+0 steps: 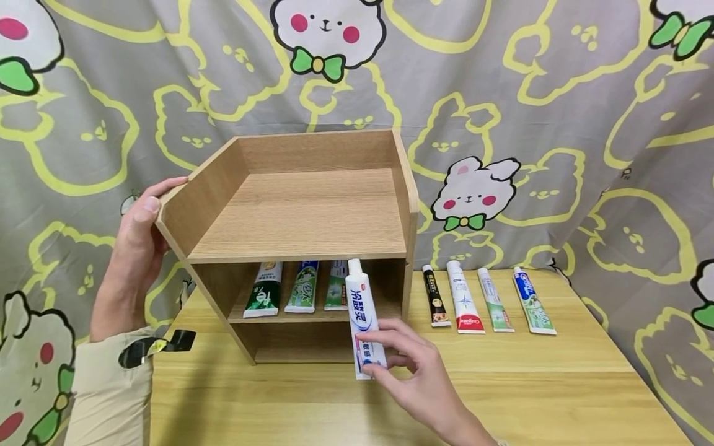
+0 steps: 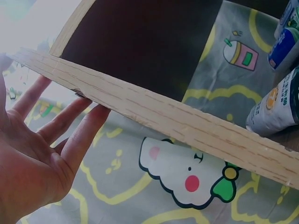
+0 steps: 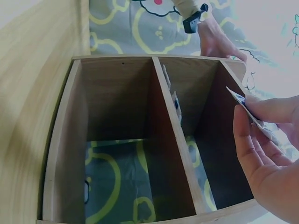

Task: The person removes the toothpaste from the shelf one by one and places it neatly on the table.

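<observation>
My right hand pinches a white and blue toothpaste tube near its flat end, thumb on one side and fingers on the other. The tube stands nearly upright, cap up, in front of the wooden shelf's middle level; the right wrist view shows only its flat end. Three toothpaste tubes lie on that level: a dark green one, a blue and green one and a green and white one. My left hand rests against the shelf's left side panel, fingers extended along its outer face.
Right of the shelf, several toothpaste tubes lie in a row on the wooden table: a black one, a white and red one, a slim green one and a blue one. A patterned curtain hangs behind.
</observation>
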A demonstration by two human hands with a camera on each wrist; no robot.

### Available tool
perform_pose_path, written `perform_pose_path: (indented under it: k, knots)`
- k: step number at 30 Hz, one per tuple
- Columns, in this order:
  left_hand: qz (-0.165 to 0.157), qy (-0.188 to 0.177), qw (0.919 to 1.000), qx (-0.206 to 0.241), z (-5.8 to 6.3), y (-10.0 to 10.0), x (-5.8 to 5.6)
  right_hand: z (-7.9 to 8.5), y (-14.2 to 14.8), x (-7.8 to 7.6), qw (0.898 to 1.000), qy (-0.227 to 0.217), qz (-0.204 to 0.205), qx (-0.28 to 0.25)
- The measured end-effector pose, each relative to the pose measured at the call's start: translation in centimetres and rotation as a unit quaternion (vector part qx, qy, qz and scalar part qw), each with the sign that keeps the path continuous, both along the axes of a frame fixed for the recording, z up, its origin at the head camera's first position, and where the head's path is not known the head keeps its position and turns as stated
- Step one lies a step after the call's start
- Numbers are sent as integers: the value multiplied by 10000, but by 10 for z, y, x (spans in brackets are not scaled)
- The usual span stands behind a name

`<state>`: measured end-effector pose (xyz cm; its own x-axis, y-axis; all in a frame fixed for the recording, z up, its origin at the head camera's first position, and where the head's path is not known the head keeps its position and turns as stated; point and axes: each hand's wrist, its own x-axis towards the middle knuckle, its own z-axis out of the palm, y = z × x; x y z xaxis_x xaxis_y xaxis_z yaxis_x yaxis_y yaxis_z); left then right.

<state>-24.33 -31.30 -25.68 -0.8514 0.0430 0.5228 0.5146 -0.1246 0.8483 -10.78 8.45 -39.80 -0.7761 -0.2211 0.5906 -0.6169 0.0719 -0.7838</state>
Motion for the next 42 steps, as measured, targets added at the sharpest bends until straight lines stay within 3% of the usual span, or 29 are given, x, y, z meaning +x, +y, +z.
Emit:
perform_pose_path:
  k: [10, 19, 26, 35, 42]
  knots:
    - [0, -10, 10000, 33, -2, -2, 0, 12, 11, 3, 9982, 599, 24, 56]
    - [-21, 65, 10000, 28, -2, -2, 0, 14, 19, 12, 9977, 668, -13, -143]
    - [15, 59, 10000, -24, 0, -1, 0, 16, 32, 16, 9979, 579, -285, -43]
    - [74, 38, 9999, -58, 0, -1, 0, 13, 50, 20, 9958, 578, -710, 91]
    - [33, 61, 10000, -15, -1, -2, 0, 6, 62, 19, 9951, 701, -689, -74]
